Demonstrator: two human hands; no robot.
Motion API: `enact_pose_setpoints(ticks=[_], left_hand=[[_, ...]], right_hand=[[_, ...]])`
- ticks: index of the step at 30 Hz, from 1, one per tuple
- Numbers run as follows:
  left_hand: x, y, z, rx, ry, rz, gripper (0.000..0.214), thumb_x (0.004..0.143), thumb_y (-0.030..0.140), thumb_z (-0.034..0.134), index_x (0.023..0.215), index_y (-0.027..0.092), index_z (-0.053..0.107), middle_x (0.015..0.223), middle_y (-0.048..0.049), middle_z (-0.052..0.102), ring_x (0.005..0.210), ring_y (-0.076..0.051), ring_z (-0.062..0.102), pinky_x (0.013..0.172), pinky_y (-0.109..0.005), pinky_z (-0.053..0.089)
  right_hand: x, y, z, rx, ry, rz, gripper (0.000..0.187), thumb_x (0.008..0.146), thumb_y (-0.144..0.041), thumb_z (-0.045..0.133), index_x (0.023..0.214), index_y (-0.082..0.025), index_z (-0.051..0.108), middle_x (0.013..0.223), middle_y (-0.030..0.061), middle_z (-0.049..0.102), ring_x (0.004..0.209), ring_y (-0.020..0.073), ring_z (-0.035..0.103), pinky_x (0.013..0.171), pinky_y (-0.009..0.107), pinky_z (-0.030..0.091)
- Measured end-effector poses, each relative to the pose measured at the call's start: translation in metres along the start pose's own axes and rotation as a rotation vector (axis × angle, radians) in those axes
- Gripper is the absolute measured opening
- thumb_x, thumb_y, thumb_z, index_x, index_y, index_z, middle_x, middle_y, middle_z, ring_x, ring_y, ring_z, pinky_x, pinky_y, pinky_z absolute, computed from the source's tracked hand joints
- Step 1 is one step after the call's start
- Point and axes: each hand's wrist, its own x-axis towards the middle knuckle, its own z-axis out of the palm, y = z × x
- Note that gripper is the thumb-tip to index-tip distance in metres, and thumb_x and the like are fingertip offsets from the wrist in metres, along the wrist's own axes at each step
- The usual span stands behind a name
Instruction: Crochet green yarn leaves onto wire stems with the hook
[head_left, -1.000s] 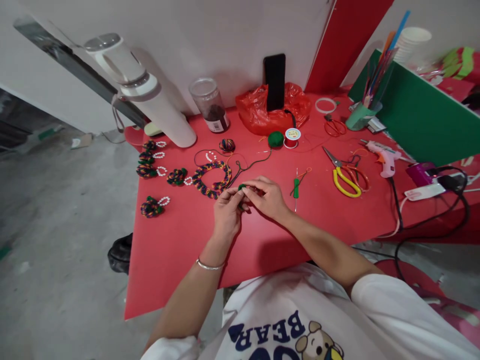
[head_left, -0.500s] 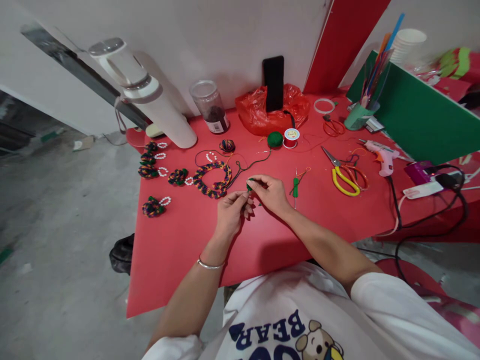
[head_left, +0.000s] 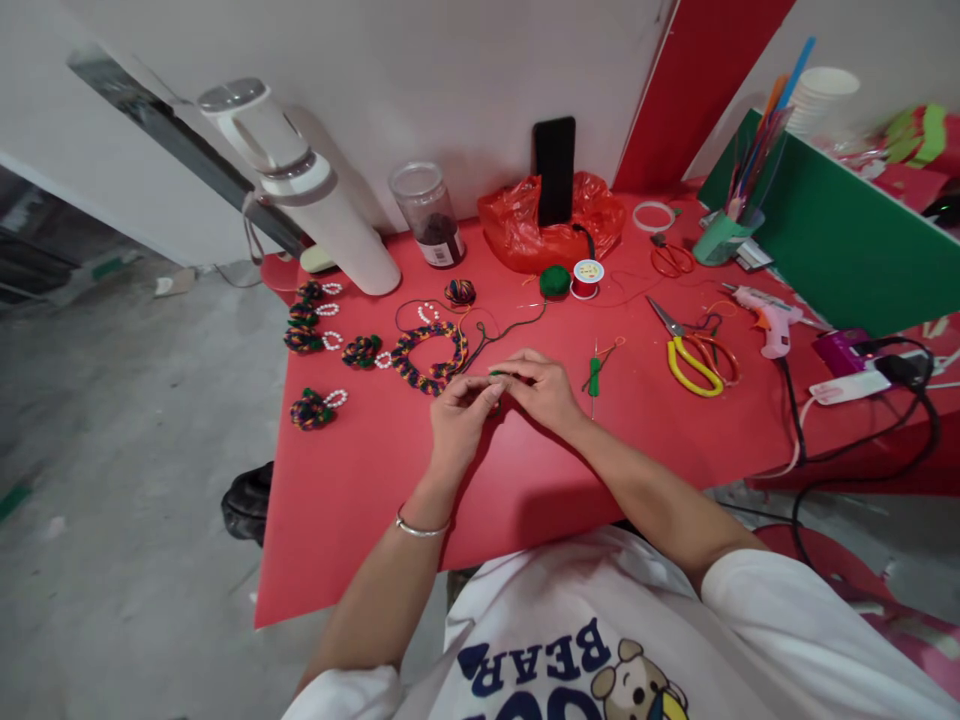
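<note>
My left hand (head_left: 463, 408) and my right hand (head_left: 541, 388) meet over the red table, fingertips pinched together. Between them is a small green yarn piece (head_left: 496, 375), mostly covered by the fingers. Just beyond my left hand lies a braided multicoloured yarn strip (head_left: 405, 372) curved in a loop, with a dark yarn tail (head_left: 499, 335) running to the right. Behind my hands sit a green yarn ball (head_left: 555, 281), a spool of red thread (head_left: 587, 278) and a small multicoloured yarn ball (head_left: 460, 292). A green-handled hook (head_left: 594, 377) rests right of my right hand.
Several yarn bundles with white bead loops (head_left: 312, 409) lie at left. A white flask (head_left: 345, 230), a jar (head_left: 431, 225) and a phone (head_left: 554, 170) on a red bag stand at the back. Yellow-handled scissors (head_left: 694, 365) and a pink glue gun (head_left: 772, 320) lie at right.
My left fingers have closed up toward the right fingertips, and the green piece is now more hidden. The view has shifted slightly; the table items stay in place.
</note>
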Motion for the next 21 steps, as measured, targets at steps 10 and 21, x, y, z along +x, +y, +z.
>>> enact_pose_setpoints(ticks=[10, 21], left_hand=[[0.006, 0.007, 0.001, -0.266, 0.058, -0.143, 0.031, 0.058, 0.03, 0.09, 0.079, 0.017, 0.072, 0.053, 0.0043, 0.058, 0.04, -0.005, 0.043, 0.037, -0.016, 0.028], [0.008, 0.008, -0.005, -0.394, 0.052, -0.168, 0.035, 0.065, 0.027, 0.088, 0.086, 0.019, 0.061, 0.079, 0.0008, 0.073, 0.073, -0.013, 0.075, 0.058, -0.018, 0.056]], right_hand=[[-0.003, -0.003, 0.001, 0.354, -0.325, 0.403, 0.048, 0.084, -0.044, 0.075, 0.126, -0.02, 0.072, 0.073, -0.0016, 0.07, 0.055, 0.0099, 0.061, 0.049, 0.02, 0.047], [0.001, -0.008, -0.053, -0.466, -0.219, 0.006, 0.017, 0.094, -0.025, 0.064, 0.097, -0.024, 0.08, 0.094, 0.0038, 0.078, 0.085, 0.0164, 0.07, 0.083, 0.031, 0.051]])
